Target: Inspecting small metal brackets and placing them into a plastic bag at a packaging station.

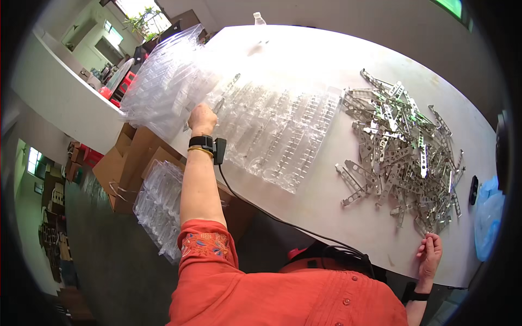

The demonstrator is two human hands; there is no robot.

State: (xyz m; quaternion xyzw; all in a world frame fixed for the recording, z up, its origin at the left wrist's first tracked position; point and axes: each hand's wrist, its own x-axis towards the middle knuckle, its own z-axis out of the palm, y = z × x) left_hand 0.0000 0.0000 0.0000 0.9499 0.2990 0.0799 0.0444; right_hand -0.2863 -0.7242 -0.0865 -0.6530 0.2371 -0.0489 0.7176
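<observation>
A clear plastic tray (296,179) with rows of slots lies on the white table, metal strips showing in several of them. At its left edge my left hand (202,119) is closed in a fist, and what it grips is hidden. To the right spreads a loose heap of perforated metal brackets (405,146). My right hand (430,254) is at the near end of this heap, its thumb and fingers pinched at the tip of a metal bracket (422,224).
Stacked clear trays (163,81) stand at the table's far left. Below them are an open cardboard box (130,163) and another clear tray (159,206). A black cable (272,217) crosses the near edge. A blue plastic bag (489,217) hangs at the right.
</observation>
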